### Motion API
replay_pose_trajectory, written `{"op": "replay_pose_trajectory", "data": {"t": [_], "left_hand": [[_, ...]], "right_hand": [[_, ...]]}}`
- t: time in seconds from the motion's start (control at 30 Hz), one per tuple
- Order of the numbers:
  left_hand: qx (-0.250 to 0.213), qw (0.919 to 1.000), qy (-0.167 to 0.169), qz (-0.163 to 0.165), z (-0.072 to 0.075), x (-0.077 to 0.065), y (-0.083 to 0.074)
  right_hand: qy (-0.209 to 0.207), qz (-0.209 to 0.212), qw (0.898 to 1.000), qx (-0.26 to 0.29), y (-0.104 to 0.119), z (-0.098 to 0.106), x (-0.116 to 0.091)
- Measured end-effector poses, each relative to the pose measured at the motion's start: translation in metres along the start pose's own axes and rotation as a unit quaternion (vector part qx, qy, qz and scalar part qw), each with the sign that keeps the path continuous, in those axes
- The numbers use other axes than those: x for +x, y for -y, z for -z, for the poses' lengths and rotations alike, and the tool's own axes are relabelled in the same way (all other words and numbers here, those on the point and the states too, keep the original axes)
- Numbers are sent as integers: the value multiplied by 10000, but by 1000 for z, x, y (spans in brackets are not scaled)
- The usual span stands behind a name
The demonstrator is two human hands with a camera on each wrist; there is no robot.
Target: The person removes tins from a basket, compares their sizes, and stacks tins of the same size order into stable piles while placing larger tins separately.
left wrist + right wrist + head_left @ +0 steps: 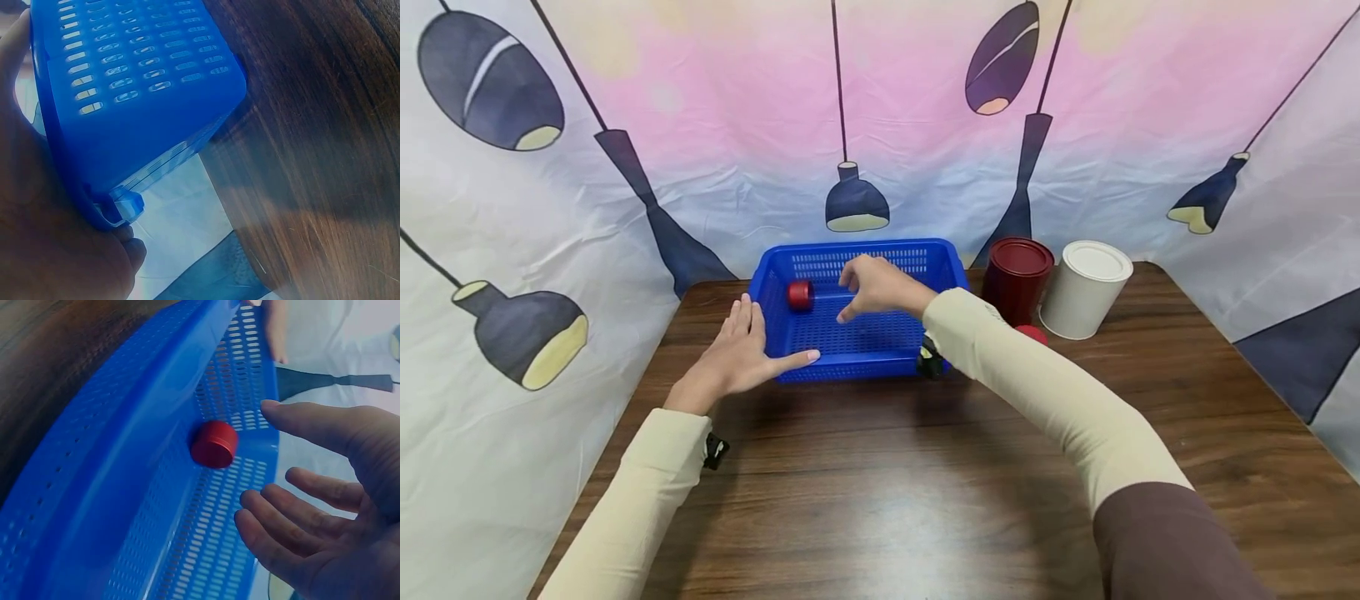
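Note:
A blue perforated plastic basket [865,359] stands towards the back of the table. Inside, near its left end, is a small red cylinder [801,296], which the right wrist view also catches in the basket's corner. My left hand [733,354] rests at the basket's front left corner, fingers straight and thumb stretched along the front rim. From the left wrist view, that palm lies along the rim [47,119]. Over the basket's middle, my right hand [883,285] has its fingers spread in a loose curve with nothing between them, apart from the red cylinder.
Right of the basket stand a dark red can [1021,275] and a white can [1084,292], side by side. A smaller red thing [1032,333] shows in front of them, partly hidden by my right sleeve. Behind the wooden table [850,492] hangs a printed cloth [737,125].

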State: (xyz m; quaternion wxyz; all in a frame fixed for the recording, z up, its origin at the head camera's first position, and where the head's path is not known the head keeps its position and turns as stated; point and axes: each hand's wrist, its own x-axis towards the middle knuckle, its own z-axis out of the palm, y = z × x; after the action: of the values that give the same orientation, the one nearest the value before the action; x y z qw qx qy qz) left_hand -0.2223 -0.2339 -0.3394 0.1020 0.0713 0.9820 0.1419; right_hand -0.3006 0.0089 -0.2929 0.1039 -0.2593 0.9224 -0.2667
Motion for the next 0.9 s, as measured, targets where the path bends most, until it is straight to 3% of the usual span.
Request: {"op": "replay_pose_trajectory", "data": {"t": [0.4,0.9], "left_hand": [[64,10000,-5,22,0,1,1],[92,9999,-20,45,-2,1,1]], "right_hand": [[302,212,9993,-3,15,-20,43],[704,-201,9973,-89,12,-32,82]]}}
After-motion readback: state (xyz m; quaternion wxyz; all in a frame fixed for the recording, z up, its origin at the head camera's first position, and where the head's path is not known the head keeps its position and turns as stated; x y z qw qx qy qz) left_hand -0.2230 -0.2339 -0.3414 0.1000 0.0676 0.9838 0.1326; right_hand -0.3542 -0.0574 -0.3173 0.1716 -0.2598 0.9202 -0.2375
